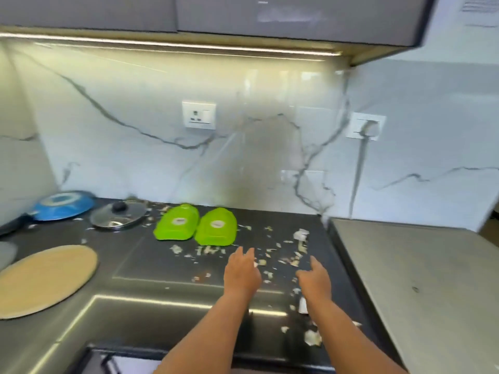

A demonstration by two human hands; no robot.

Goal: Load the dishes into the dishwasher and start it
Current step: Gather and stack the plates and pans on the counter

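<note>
Head view: both green dishes [176, 222] upside down, long axes toward backsplash.

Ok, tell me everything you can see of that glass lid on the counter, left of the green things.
The glass lid is round, of clear glass in a shiny metal rim, with a black knob at its centre. It lies flat on the dark countertop, knob up, near the marble backsplash. A blue pan sits just to its left, apparently apart; two green containers lie to its right, apart from it. Pale scraps lie round its right edge. Neither hand touches it. The picture is blurred, so finer detail is lost.
</note>
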